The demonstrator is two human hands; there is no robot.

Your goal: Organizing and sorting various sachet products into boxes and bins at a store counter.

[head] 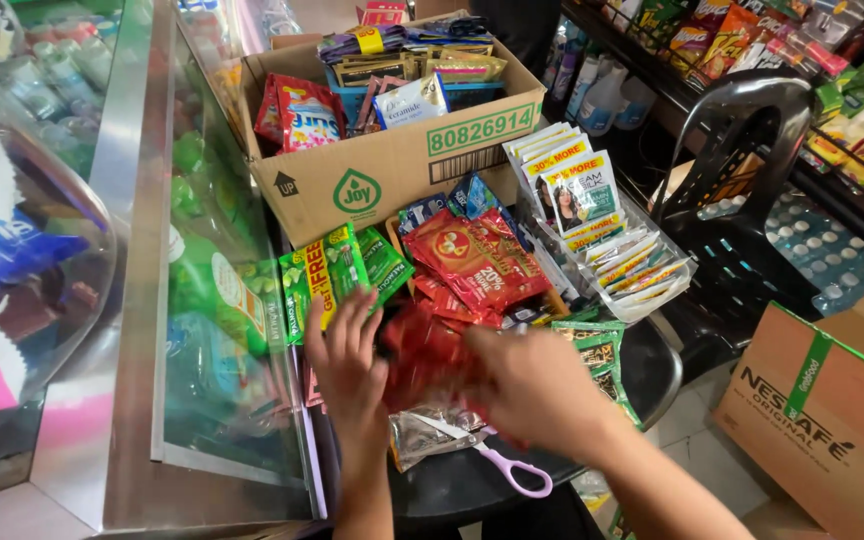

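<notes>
over the black stool, both hands grip red sachets beside scissors.

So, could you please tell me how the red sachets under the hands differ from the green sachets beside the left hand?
The red sachets lie in a loose, blurred heap between the left hand and the right hand; the green sachets stand propped, tilted against the cardboard box. The red sachets are partly covered by the hands, while the green sachets show their fronts, only the left fingertips near them. Both are strips of small glossy packets.
</notes>
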